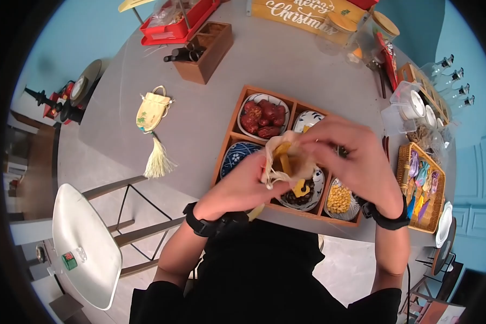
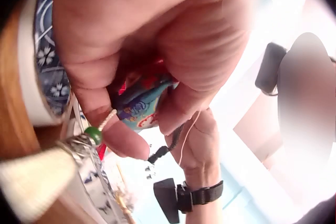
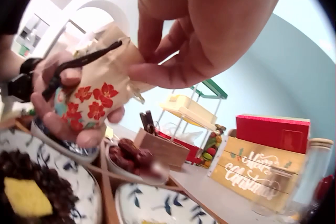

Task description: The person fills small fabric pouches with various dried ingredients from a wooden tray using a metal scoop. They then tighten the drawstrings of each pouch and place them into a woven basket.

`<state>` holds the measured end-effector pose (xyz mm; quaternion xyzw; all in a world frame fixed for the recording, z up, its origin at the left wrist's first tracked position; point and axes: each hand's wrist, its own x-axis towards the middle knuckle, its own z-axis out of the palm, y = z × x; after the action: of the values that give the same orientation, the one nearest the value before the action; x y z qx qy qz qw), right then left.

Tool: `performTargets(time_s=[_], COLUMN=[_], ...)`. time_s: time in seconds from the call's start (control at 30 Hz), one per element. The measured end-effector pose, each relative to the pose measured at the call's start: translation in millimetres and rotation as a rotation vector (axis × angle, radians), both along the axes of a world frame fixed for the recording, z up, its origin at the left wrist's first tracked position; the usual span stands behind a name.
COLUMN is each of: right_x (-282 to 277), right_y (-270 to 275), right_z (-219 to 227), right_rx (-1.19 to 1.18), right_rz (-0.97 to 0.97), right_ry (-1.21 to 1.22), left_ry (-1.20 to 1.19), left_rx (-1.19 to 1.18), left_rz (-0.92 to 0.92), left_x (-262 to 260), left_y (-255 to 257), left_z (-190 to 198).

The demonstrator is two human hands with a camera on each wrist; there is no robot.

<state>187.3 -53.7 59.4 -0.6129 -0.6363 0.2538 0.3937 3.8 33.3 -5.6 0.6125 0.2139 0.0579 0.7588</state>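
My left hand (image 1: 235,186) grips a small cloth drawstring pouch (image 3: 100,95), cream with red flowers and a blue-green base. Yellow pieces (image 1: 284,156) show inside its open mouth. My right hand (image 1: 351,156), blurred in the head view, pinches the pouch's rim between thumb and fingers. A dark cord crosses the pouch in the right wrist view. In the left wrist view a cream tassel (image 2: 39,184) with a green bead hangs by the left fingers. Below lies a divided wooden box (image 1: 225,146) with bowls of red dates (image 1: 263,116), dark beans (image 3: 39,176) and yellow kernels (image 1: 339,200).
Another pouch (image 1: 153,110) with a tassel lies left on the grey table (image 1: 200,113). A wooden caddy (image 1: 205,59) and a Christmas sign (image 1: 302,19) stand farther back. To the right sit a wicker basket (image 1: 429,216) and glass jars. A white chair (image 1: 86,243) stands at left.
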Motion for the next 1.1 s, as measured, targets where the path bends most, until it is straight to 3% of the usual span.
performTargets(time_s=[0.03,0.1,0.13,0.23,0.3,0.37,0.47,0.6,0.63,0.7,0.73,0.83,0.9,0.97,1.0,1.03,1.1], right_x=[10,19,22,18,6,-4,-11,-13,-10,-6,-2,15,23,35,36,33,22], right_y=[-4,-18,-24,-38,-38,-36,-34,-32,-30,-32,-30,-29,-18,-9,-9,-13,-23], right_z=[-6,-4,-6,-23,-32,-31,-44,-47,-44,-34,-26,-15,-15,-22,-24,-22,-14], right_rx=[0.006,-0.068,-0.074,-0.169,-0.185,-0.284,-0.234,-0.225,-0.282,-0.344,-0.363,-0.329,-0.331,-0.307,-0.299,-0.297,0.006], right_rz=[-0.106,-0.308,-0.313,-0.151,0.094,0.146,0.244,0.240,0.237,0.235,0.169,-0.054,-0.239,-0.275,-0.304,-0.305,-0.255], right_ry=[0.024,-0.008,-0.008,-0.172,-0.480,-0.560,-0.767,-0.702,-0.573,-0.443,-0.333,-0.074,-0.087,-0.153,-0.219,-0.227,-0.116], left_ry=[-0.131,-0.110,-0.058,-0.155,-0.273,-0.250,-0.196,-0.199,-0.201,-0.215,-0.172,-0.165,-0.236,-0.278,-0.070,-0.078,-0.318], left_rx=[0.052,-0.083,-0.068,-0.086,-0.172,-0.338,-0.284,-0.239,-0.232,-0.010,-0.112,-0.208,-0.172,0.058,-0.164,-0.164,-0.112], left_rz=[0.059,0.117,0.108,0.195,0.235,0.295,0.283,0.286,0.292,0.378,0.295,0.288,0.311,0.367,0.280,0.280,0.330], left_x=[1,-7,-15,-24,-34,-38,-28,-31,-32,-33,-32,-34,-31,-31,-33,-35,-32], left_y=[3,10,14,9,8,4,2,-2,-2,-7,-3,-7,-11,-14,-8,-12,-17], left_z=[-2,1,4,0,-16,-18,-10,-3,-4,-9,-4,-1,-6,2,8,12,18])
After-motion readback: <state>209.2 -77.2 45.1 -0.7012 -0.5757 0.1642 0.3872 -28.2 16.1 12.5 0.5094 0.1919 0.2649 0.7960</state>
